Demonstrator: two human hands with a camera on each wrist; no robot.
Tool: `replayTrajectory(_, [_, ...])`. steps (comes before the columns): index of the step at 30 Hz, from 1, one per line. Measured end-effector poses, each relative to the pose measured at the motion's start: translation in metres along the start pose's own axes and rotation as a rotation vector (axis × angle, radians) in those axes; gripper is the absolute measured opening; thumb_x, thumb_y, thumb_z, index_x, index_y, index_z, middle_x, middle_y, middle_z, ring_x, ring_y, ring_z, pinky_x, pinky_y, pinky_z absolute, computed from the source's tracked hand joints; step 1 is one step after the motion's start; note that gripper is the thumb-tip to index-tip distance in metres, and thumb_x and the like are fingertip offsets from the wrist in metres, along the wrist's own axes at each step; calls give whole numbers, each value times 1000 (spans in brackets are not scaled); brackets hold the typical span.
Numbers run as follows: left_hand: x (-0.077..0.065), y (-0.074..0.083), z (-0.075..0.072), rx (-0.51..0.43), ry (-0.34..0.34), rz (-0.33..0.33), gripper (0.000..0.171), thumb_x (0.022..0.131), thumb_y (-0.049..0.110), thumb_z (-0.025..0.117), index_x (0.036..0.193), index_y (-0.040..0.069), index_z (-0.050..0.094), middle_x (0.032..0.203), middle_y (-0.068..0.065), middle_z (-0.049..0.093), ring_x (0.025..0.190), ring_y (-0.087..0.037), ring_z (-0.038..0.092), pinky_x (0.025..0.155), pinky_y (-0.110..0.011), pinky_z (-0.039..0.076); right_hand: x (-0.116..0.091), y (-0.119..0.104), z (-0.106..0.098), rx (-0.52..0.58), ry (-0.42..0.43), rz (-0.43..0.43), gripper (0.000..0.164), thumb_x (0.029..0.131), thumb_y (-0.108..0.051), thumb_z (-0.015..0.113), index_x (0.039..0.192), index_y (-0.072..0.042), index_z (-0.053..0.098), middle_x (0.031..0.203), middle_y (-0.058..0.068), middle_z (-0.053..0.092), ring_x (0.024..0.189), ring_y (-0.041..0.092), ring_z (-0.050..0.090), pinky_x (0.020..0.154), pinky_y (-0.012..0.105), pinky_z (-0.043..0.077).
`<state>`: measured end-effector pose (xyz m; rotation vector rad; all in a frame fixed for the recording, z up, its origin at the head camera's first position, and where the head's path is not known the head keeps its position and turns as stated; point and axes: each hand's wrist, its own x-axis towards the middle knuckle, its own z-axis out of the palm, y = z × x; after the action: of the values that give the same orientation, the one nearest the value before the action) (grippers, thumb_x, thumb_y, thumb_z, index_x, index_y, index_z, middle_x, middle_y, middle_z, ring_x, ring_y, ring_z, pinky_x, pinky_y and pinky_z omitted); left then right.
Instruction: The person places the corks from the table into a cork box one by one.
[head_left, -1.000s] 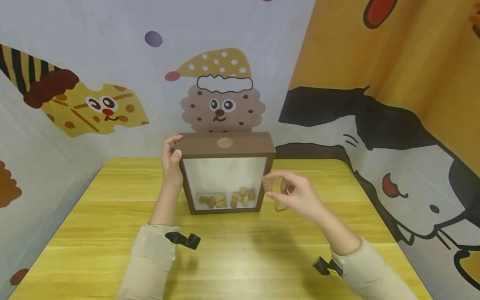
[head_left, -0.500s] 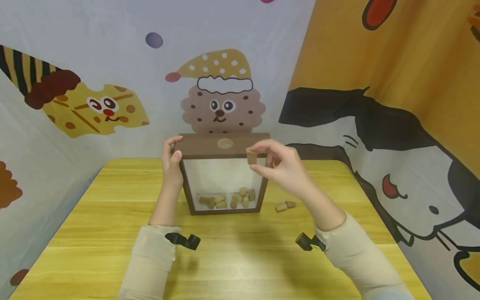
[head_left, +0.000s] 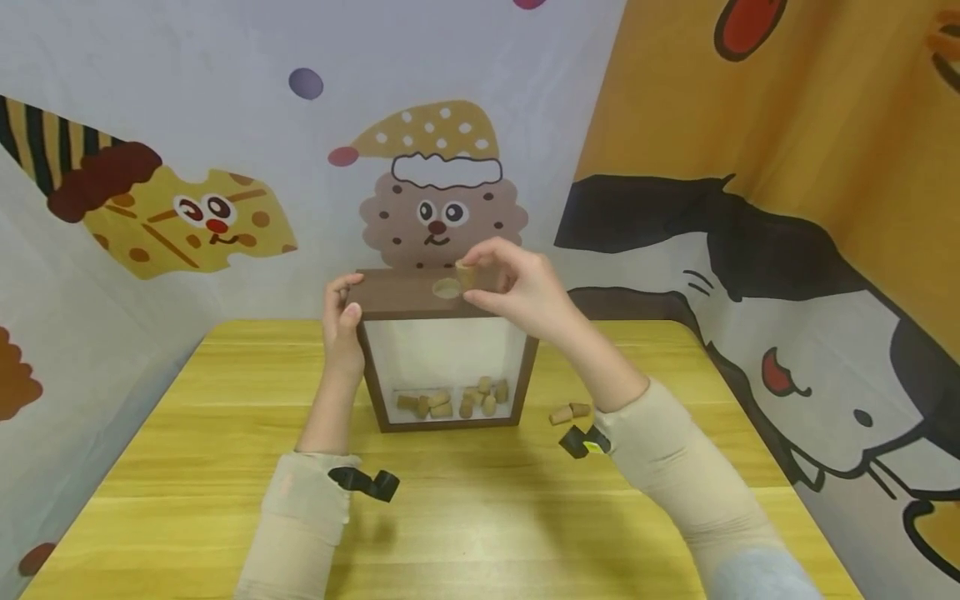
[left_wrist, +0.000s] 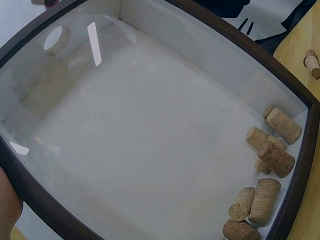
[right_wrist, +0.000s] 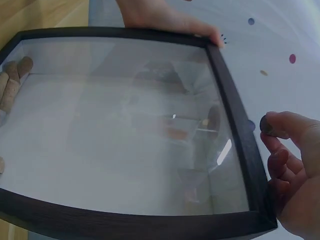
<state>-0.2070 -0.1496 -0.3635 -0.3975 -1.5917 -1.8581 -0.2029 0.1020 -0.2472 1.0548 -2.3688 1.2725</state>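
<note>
A dark brown wooden shadow box with a clear front stands upright on the table, a round hole in its top. Several corks lie at the bottom inside it. My left hand grips the box's upper left corner, thumb in front and fingers over the top. Between thumb and index finger my right hand pinches a cork, held just above the top beside the hole's right edge. In the right wrist view the pinched cork looks dark, apart from the frame.
Two loose corks lie on the yellow wooden table, right of the box. Behind the table hangs a cartoon-printed cloth. A small black camera is strapped to each wrist.
My right hand has carried the cork up and left, from beside the box's right side to its top near the hole. The left hand keeps its grip on the corner.
</note>
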Motion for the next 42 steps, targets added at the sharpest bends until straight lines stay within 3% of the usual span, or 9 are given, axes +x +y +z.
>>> replayTrajectory(11, [-1,1,0,-15,7,-13,59,78,59,61,120,17,56,137,-11,41,134,-26,24,107,-50,5,25,6,10,-8,-49,28,34,81,-10,76,112,-15,61,103,-3,59,62,17,48,59,31,44])
replayTrajectory(26, [-1,0,-3,-9,2,-9,63,77,61,61,120,16,55,134,-5,43,134,-27,24,107,-50,6,29,8,16,-93,-127,46,24,83,-15,74,105,-12,63,98,-5,65,63,15,51,58,30,43])
replayTrajectory(33, [-2,2,-1,-17,-3,-21,62,77,62,61,120,18,55,136,-6,41,135,-27,23,107,-51,4,17,8,10,-38,-75,52,25,84,-18,74,107,-12,65,99,-7,65,60,17,48,56,30,42])
replayTrajectory(37, [0,2,0,-32,-8,-17,61,77,60,62,120,18,55,138,-12,39,136,-27,21,107,-51,3,-1,4,3,-4,-9,62,24,84,-20,74,106,-15,66,86,-6,62,58,17,46,53,30,40])
replayTrajectory(42, [1,2,0,-48,-8,-4,60,77,59,63,119,18,56,138,-12,40,137,-27,22,108,-50,3,-25,4,-7,19,99,-39,23,81,-12,76,102,-12,67,80,-4,62,55,16,43,50,28,36])
